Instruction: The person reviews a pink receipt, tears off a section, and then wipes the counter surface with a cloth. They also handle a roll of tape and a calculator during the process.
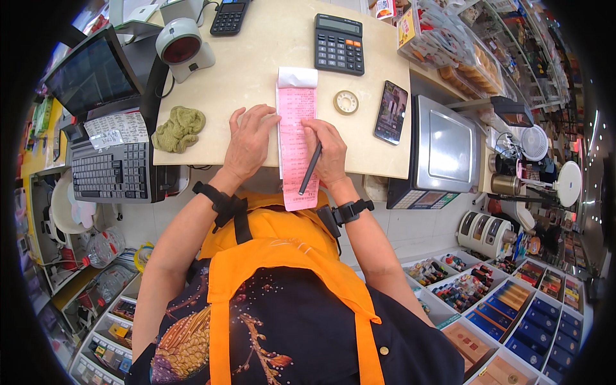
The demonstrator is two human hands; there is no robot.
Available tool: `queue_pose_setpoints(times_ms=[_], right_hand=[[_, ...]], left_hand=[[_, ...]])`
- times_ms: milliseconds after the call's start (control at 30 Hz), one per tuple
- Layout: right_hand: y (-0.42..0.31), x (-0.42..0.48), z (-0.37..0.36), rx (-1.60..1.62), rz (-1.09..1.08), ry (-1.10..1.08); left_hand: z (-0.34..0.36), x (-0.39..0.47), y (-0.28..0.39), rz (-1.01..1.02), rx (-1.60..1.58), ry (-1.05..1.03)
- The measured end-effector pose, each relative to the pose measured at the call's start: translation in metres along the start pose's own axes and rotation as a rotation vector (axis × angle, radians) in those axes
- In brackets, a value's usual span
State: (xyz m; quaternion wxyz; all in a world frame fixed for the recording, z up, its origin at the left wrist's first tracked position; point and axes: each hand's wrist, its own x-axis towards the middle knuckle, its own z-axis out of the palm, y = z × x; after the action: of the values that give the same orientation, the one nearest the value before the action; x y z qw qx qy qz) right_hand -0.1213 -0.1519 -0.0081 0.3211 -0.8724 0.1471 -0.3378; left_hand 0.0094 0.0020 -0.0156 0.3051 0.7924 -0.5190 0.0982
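Note:
A long pink printed receipt (294,139) lies lengthwise before me. It bears writing, and its near end hangs past the counter's edge over my orange apron (288,250). White paper (298,78) is folded over at its far end. My left hand (250,142) rests on the counter with fingers spread, the index fingertip at the receipt's left edge. On the right edge sit the fingertips of my right hand (331,147). That hand also holds a dark pen (311,168), slanting across the paper towards me.
Right of the receipt lie a tape roll (346,102), a smartphone (391,113) and a calculator (339,44). A weighing scale (445,144) stands beyond. On the left are a green cloth (179,129), a barcode scanner (183,48), a keyboard (110,171) and a monitor (94,72).

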Motion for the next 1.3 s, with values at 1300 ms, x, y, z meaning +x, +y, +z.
queue_pose_setpoints(times_ms=[1300], right_hand=[[0.0018, -0.0003, 0.0007, 0.013, -0.003, 0.002]], left_hand=[[-0.001, 0.0008, 0.0001, 0.028, -0.043, -0.019]])
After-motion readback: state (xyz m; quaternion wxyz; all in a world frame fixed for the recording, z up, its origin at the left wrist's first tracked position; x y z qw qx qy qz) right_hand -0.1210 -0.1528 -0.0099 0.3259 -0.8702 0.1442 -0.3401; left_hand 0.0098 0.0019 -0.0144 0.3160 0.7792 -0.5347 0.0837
